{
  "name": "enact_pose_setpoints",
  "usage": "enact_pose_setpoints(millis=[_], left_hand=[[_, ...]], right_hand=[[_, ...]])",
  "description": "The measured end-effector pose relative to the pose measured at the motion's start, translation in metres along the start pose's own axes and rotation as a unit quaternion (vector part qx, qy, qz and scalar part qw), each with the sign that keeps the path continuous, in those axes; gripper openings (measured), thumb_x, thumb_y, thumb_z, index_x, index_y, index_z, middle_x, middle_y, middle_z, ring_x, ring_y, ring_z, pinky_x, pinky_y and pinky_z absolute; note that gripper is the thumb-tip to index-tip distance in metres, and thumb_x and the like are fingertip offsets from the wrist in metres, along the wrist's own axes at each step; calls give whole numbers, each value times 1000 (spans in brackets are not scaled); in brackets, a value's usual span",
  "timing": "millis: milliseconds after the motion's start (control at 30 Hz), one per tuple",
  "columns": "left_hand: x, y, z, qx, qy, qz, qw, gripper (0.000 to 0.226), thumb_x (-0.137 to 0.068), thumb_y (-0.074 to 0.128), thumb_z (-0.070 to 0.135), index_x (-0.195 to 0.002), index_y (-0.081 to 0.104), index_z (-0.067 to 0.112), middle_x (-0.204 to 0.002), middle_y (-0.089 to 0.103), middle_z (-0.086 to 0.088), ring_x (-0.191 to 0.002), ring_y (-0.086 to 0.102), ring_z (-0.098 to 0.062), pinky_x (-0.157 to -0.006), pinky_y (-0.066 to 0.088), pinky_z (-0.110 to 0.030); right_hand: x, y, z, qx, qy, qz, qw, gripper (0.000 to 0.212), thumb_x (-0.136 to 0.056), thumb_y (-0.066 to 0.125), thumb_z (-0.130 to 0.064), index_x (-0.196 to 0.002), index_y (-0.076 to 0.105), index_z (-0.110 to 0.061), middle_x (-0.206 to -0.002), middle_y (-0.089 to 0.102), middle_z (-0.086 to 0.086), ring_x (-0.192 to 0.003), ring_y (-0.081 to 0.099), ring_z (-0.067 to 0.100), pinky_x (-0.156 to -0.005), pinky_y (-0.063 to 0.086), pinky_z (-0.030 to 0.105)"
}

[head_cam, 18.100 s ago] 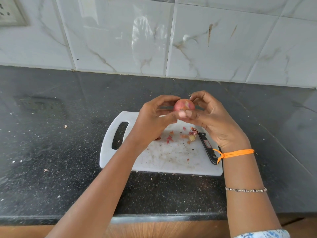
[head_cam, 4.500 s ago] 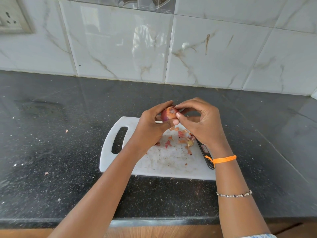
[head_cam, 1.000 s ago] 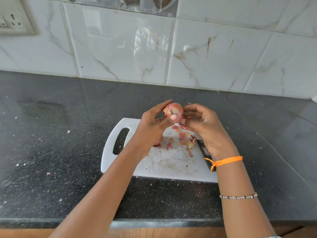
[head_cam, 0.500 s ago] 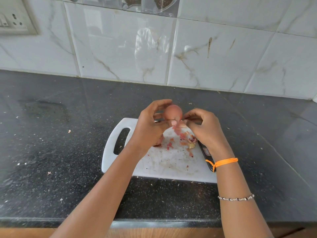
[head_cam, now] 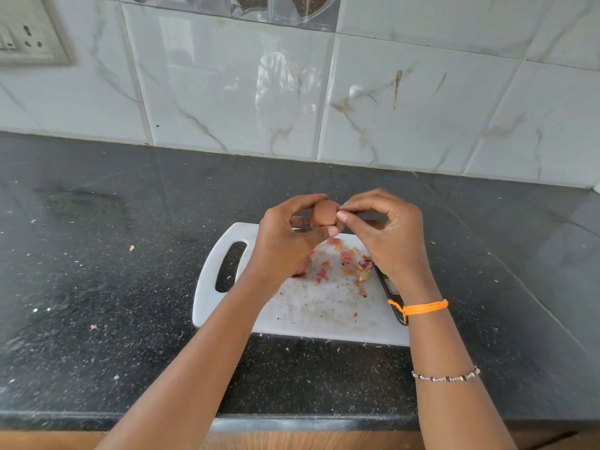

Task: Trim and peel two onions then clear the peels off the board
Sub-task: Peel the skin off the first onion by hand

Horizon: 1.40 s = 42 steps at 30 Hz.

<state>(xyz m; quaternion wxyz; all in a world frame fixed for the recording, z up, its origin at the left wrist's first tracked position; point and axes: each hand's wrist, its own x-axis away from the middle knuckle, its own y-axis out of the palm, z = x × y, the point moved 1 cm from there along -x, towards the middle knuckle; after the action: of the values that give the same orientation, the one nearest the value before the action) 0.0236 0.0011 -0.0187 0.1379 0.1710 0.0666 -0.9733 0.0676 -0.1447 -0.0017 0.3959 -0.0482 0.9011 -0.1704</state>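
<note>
A small reddish onion (head_cam: 324, 213) is held above the far edge of the white cutting board (head_cam: 318, 306). My left hand (head_cam: 285, 241) grips it from the left with thumb and fingers. My right hand (head_cam: 386, 235) pinches a thin bit of skin at the onion's right side with thumb and forefinger. Several pink and orange peel scraps (head_cam: 352, 259) lie on the board under my hands. A black-handled knife (head_cam: 391, 290) rests along the board's right side, mostly hidden by my right wrist. No second onion is in view.
The board sits on a dark speckled counter (head_cam: 113, 287) with a few stray peel bits (head_cam: 131, 247). A white marbled tile wall (head_cam: 292, 92) stands behind, with a socket (head_cam: 22, 40) at the top left. The counter's front edge (head_cam: 292, 423) runs below my forearms.
The onion has been turned in my left hand, and its smooth side now faces me. My right hand rose from under the onion to pinch skin at its right side.
</note>
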Motion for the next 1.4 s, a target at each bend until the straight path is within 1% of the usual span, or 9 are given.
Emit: enact_pose_setpoints(millis=[267, 500, 700, 767, 833, 933, 1100, 1200, 1400], left_hand=[[0, 0, -1, -23, 2, 14, 1000, 45, -69, 82, 14, -111, 67, 20, -100, 69, 12, -81, 64, 3, -75, 54, -17], [1, 2, 1, -2, 14, -20, 1000, 48, -69, 80, 4, -113, 66, 17, -102, 70, 7, -84, 65, -1, -77, 54, -17], [0, 1, -1, -19, 38, -21, 999, 50, -70, 77, -1, -113, 65, 21, -105, 69, 9, -94, 64, -2, -82, 51, -15], [0, 1, -1, -19, 43, -23, 999, 50, -69, 78, -3, -112, 65, 20, -104, 69, 8, -93, 66, -3, -83, 52, -17], [1, 2, 0, -16, 50, -28, 998, 51, -69, 76, -6, -112, 66, 19, -105, 69, 7, -92, 66, -4, -83, 52, -17], [2, 2, 1, -7, 55, -35, 998, 51, -70, 74, -9, -111, 65, 20, -107, 68, 6, -92, 65, -3, -81, 52, -16], [3, 3, 3, 26, 34, -51, 998, 47, -75, 71, -8, -112, 62, 20, -107, 67, 5, -94, 64, -1, -77, 51, -14], [3, 1, 4, 44, 27, -53, 997, 46, -80, 66, -6, -112, 60, 26, -109, 64, 10, -90, 63, 1, -73, 49, -13], [2, -2, 1, 91, 10, -62, 994, 45, -89, 57, -5, -114, 58, 32, -119, 60, 1, -95, 63, -11, -86, 50, -24]], right_hand=[[2, 3, 0, 16, -15, 5, 1000, 7, -79, 70, 2, -80, 71, -5, -80, 64, -2, -75, 62, 2, -64, 52, 15], [0, 2, 8, 72, -8, 45, 996, 15, -77, 67, 2, -75, 64, -13, -76, 61, -3, -74, 60, 8, -67, 48, 13], [1, 1, 9, 5, 74, 19, 997, 18, -87, 54, -1, -86, 66, -15, -84, 67, -9, -83, 65, 12, -76, 57, 39], [2, 2, 7, -37, 111, -4, 993, 6, -90, 60, -14, -91, 66, -15, -89, 68, -5, -85, 67, 15, -72, 59, 40], [3, 5, 6, -71, 153, -51, 984, 15, -88, 66, -24, -101, 66, -17, -98, 68, 0, -91, 68, 17, -71, 60, 40], [3, 6, 4, -167, 222, -90, 957, 20, -88, 66, -18, -108, 66, -17, -107, 68, 8, -96, 68, 22, -79, 59, 43], [2, -2, 4, -251, 263, -70, 929, 16, -86, 64, -7, -101, 68, -9, -103, 67, 18, -85, 70, 20, -76, 59, 32], [2, -4, 7, -285, 277, -42, 917, 14, -85, 62, 2, -91, 70, -7, -87, 67, 11, -80, 68, 15, -77, 57, 24], [2, -9, 15, -150, 269, -51, 950, 15, -82, 68, 2, -80, 71, -13, -76, 65, 8, -73, 64, 13, -71, 56, 20]])
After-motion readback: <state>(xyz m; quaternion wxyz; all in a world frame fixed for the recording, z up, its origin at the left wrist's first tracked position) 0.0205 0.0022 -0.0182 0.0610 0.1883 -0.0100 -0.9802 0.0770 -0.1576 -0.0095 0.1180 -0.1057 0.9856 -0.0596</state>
